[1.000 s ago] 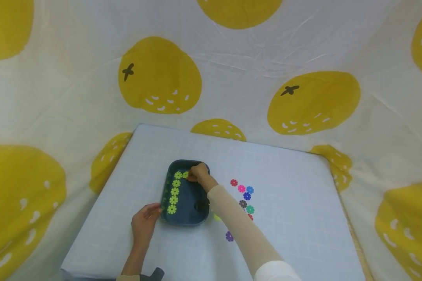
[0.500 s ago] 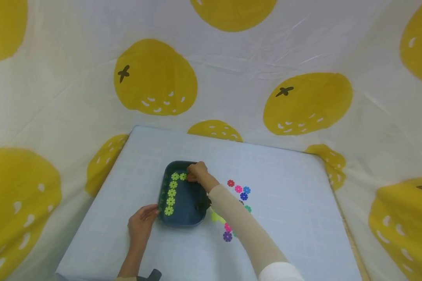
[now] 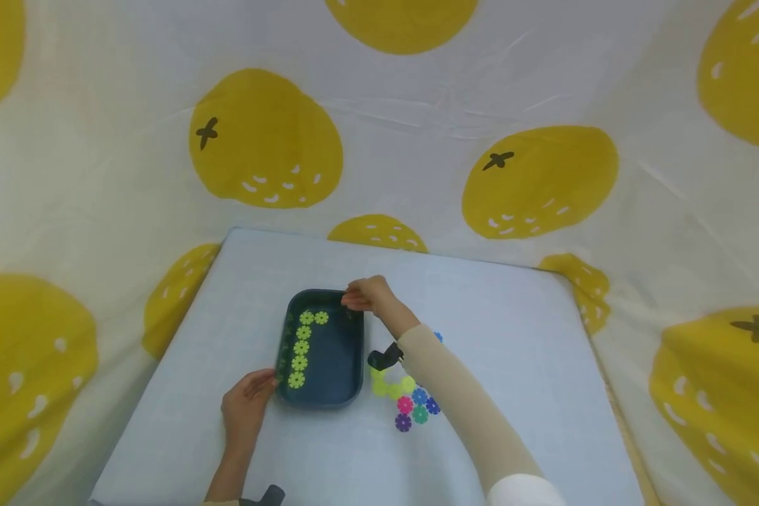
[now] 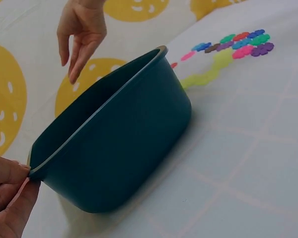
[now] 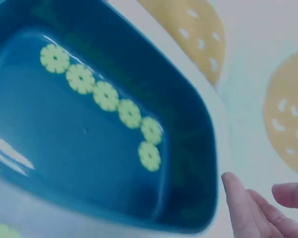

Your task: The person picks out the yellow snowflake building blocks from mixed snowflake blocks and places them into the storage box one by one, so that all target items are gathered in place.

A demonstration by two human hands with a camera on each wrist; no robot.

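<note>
A dark teal plastic tub (image 3: 332, 358) stands on the table. On its floor, several yellow-green flower-shaped discs (image 3: 301, 348) form a row along the left side, with one more turning inward at the far end. My left hand (image 3: 243, 407) pinches the tub's near left rim between thumb and fingers, as the left wrist view of the hand (image 4: 10, 196) shows. Over the tub's far right corner hovers my right hand (image 3: 370, 294). In the right wrist view its fingers (image 5: 243, 213) are extended, the thumb apart, and nothing is between them.
Right of the tub lie loose yellow-green discs (image 3: 379, 383) and several coloured ones, among them a pink disc (image 3: 405, 405) and a purple disc (image 3: 403, 422). My right sleeve (image 3: 462, 400) hides part of that group. A fruit-printed cloth (image 3: 379, 154) hangs behind the table.
My right hand has left the second far disc and risen right toward the tub's far right corner, its fingers loosening. The left hand stays at the rim. The view has shifted slightly.
</note>
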